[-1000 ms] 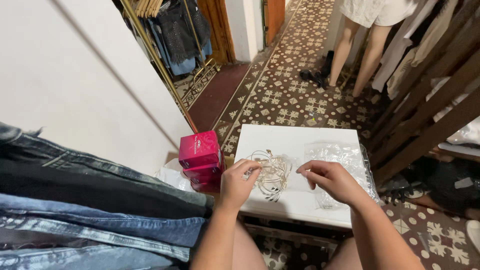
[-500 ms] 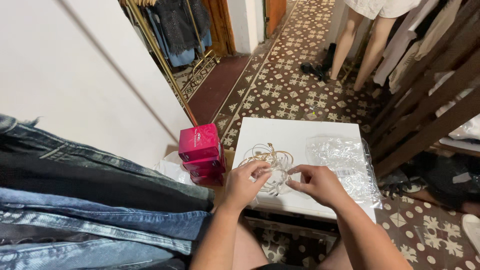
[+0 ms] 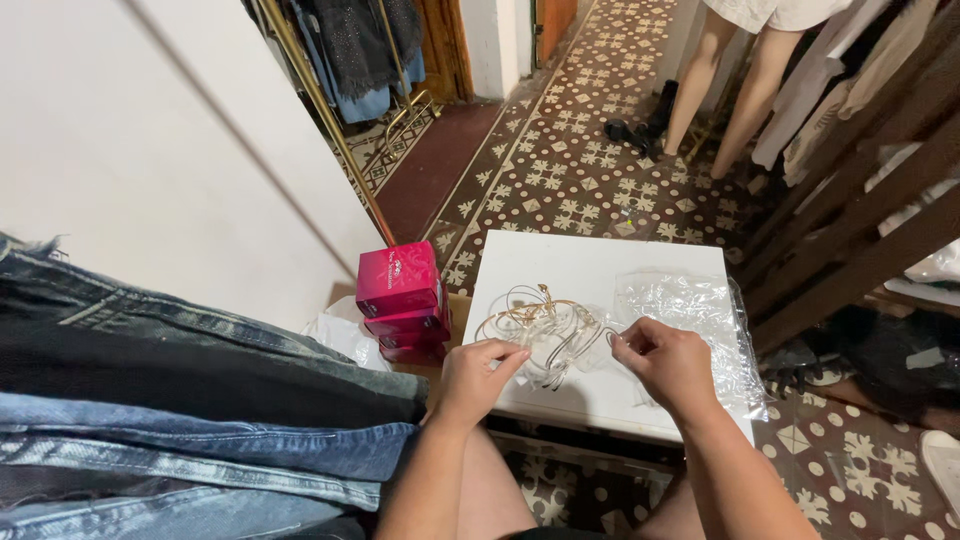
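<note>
A small table (image 3: 600, 400) on a tiled floor (image 3: 560, 180), with a bundle of wire hoops (image 3: 535, 325) on top.

The hoops lie on the table's left half; a heap of plastic bags (image 3: 700, 320) lies to their right. The left hand (image 3: 475, 375) and right hand (image 3: 670, 360) flank the hoops at the near edge. Stacked boxes (image 3: 402, 300) stand just left of the table, folded jeans (image 3: 190, 420) further left. Behind the table, a person's legs (image 3: 725, 95) stand beside a clothes rack (image 3: 860, 200).
</note>
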